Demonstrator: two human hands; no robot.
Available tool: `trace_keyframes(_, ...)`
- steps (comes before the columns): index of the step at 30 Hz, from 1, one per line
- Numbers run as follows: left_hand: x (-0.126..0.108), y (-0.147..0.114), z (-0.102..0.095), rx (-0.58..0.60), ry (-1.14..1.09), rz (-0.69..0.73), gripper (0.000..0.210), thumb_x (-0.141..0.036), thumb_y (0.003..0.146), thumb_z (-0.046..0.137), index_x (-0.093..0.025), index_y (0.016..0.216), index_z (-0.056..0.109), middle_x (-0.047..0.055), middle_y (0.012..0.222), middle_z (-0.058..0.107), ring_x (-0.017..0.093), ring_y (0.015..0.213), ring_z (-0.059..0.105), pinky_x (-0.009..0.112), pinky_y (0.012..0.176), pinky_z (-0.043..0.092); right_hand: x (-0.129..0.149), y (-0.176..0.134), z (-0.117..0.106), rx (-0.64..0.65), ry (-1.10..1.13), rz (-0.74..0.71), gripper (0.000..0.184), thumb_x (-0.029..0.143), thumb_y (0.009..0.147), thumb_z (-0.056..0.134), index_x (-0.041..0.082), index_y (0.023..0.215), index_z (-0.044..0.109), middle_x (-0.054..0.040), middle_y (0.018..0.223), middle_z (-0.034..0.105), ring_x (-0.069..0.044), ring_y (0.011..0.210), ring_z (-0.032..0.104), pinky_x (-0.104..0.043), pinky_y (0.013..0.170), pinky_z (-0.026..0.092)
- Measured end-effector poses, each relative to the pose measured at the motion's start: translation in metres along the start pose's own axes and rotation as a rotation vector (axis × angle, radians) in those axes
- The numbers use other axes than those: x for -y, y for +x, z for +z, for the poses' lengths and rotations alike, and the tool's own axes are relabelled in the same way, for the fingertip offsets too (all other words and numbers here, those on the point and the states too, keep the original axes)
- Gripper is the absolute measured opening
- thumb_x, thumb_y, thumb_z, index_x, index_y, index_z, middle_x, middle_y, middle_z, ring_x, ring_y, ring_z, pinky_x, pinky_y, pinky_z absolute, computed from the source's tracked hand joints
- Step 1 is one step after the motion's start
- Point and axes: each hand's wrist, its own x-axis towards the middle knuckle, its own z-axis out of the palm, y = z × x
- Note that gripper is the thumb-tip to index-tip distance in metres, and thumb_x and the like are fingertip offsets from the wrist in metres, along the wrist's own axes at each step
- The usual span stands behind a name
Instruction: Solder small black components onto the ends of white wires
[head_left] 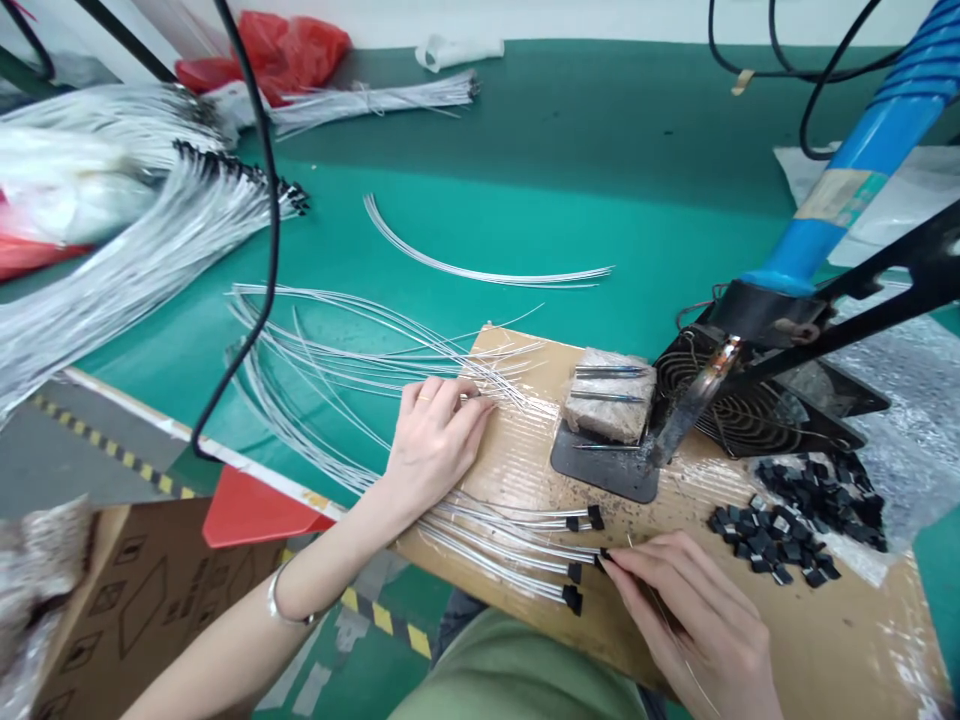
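Note:
My left hand [436, 440] lies over the near ends of a loose spread of white wires [352, 365], its fingers bent and pinched together around wire ends mostly hidden beneath them. My right hand [697, 610] pinches a small black connector [602, 559] on the end of a white wire between thumb and forefinger. A thin strand of solder wire [697, 680] also runs through that hand. Several white wires with black connectors [572, 598] lie side by side on the cardboard, left of the right hand. Above them, a soldering iron [832, 205] hangs tip down in a stand.
A brown block with metal tips [609, 395] stands on a dark plate. Behind the iron is a black fan [750, 400]. Loose black connectors [776, 540] are piled at right on the cardboard sheet [847, 640]. Wire bundles [150, 250] lie left; a black cable [268, 200] hangs in front.

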Motion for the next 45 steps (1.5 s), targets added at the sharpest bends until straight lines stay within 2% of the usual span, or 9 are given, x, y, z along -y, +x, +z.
trace_keyframes(8, 0.002, 0.000, 0.003, -0.035, 0.048, 0.022, 0.015, -0.007, 0.098, 0.070, -0.018, 0.088, 0.072, 0.009, 0.095, 0.076, 0.023, 0.077, 0.057, 0.039, 0.078, 0.043, 0.000, -0.001, 0.000, 0.001, -0.004, 0.005, 0.022, -0.003, 0.097, 0.072, 0.015, 0.111, 0.069, -0.0050, 0.090, 0.075, -0.015, 0.082, 0.067, -0.029, 0.082, 0.059)
trace_keyframes(19, 0.004, 0.002, 0.005, 0.027, 0.030, 0.048, 0.015, -0.008, 0.103, 0.063, -0.017, 0.093, 0.069, 0.012, 0.096, 0.076, 0.026, 0.082, 0.061, 0.039, 0.073, 0.047, 0.005, 0.003, 0.004, -0.056, 0.054, 0.013, 0.023, -0.006, 0.094, 0.072, 0.013, 0.107, 0.070, -0.0050, 0.087, 0.073, -0.015, 0.078, 0.065, -0.029, 0.078, 0.058)
trace_keyframes(26, -0.005, 0.000, -0.016, 0.019, -0.163, -0.025, 0.016, -0.005, 0.105, 0.054, -0.018, 0.111, 0.061, 0.015, 0.113, 0.075, 0.025, 0.103, 0.073, 0.036, 0.086, 0.058, 0.008, -0.003, -0.014, -0.109, -0.006, 0.114, 0.016, 0.021, 0.104, 0.068, 0.016, 0.118, 0.073, -0.0062, 0.099, 0.080, -0.018, 0.092, 0.074, -0.030, 0.090, 0.060)
trace_keyframes(29, -0.014, 0.001, -0.029, 0.069, -0.344, -0.121, 0.015, -0.010, 0.106, 0.051, -0.022, 0.109, 0.060, 0.006, 0.096, 0.074, 0.020, 0.085, 0.075, 0.029, 0.072, 0.057, 0.007, -0.015, -0.027, -0.217, 0.033, 0.229, 0.026, 0.026, 0.110, 0.053, 0.019, 0.120, 0.076, -0.0069, 0.096, 0.079, -0.021, 0.089, 0.074, -0.036, 0.083, 0.061)
trace_keyframes(31, -0.019, 0.004, -0.037, 0.136, -0.447, -0.171, 0.012, -0.014, 0.105, 0.052, -0.023, 0.103, 0.059, 0.001, 0.082, 0.070, 0.016, 0.065, 0.069, 0.026, 0.059, 0.052, 0.006, -0.020, -0.035, -0.340, -0.005, 0.353, 0.035, 0.024, 0.113, 0.045, 0.021, 0.111, 0.080, -0.0057, 0.087, 0.078, -0.021, 0.083, 0.075, -0.036, 0.079, 0.060)
trace_keyframes(33, -0.024, 0.009, -0.043, 0.240, -0.595, -0.208, 0.010, -0.018, 0.104, 0.054, -0.023, 0.099, 0.061, 0.000, 0.077, 0.069, 0.015, 0.058, 0.065, 0.024, 0.054, 0.049, 0.005, -0.019, -0.040, -0.417, -0.096, 0.498, 0.034, 0.024, 0.112, 0.051, 0.022, 0.100, 0.083, -0.0042, 0.079, 0.077, -0.021, 0.077, 0.075, -0.033, 0.074, 0.060)
trace_keyframes(36, -0.033, 0.019, -0.050, 0.490, -0.859, -0.265, 0.017, -0.027, 0.104, 0.056, -0.022, 0.094, 0.069, 0.001, 0.077, 0.071, 0.014, 0.057, 0.061, 0.023, 0.050, 0.044, 0.000, -0.012, -0.045, -0.377, -0.233, 0.577, 0.019, 0.028, 0.104, 0.069, 0.021, 0.092, 0.082, -0.0026, 0.078, 0.077, -0.017, 0.067, 0.072, -0.028, 0.065, 0.058)
trace_keyframes(40, -0.048, 0.035, -0.055, 0.841, -1.155, -0.483, 0.028, -0.040, 0.101, 0.060, -0.019, 0.087, 0.074, 0.000, 0.065, 0.060, 0.012, 0.053, 0.043, 0.023, 0.046, 0.031, -0.014, -0.002, -0.044, -0.276, -0.291, 0.528, 0.015, 0.030, 0.101, 0.072, 0.019, 0.096, 0.082, 0.0004, 0.076, 0.071, -0.012, 0.060, 0.064, -0.025, 0.059, 0.053)
trace_keyframes(45, -0.063, 0.047, -0.054, 0.909, -1.371, -0.689, 0.028, -0.042, 0.092, 0.068, -0.017, 0.081, 0.068, -0.003, 0.060, 0.049, 0.011, 0.054, 0.031, 0.023, 0.048, 0.022, -0.028, 0.003, -0.038, -0.212, -0.339, 0.538, 0.023, 0.036, 0.103, 0.068, 0.019, 0.091, 0.078, 0.0031, 0.069, 0.058, -0.012, 0.056, 0.054, -0.027, 0.055, 0.045)
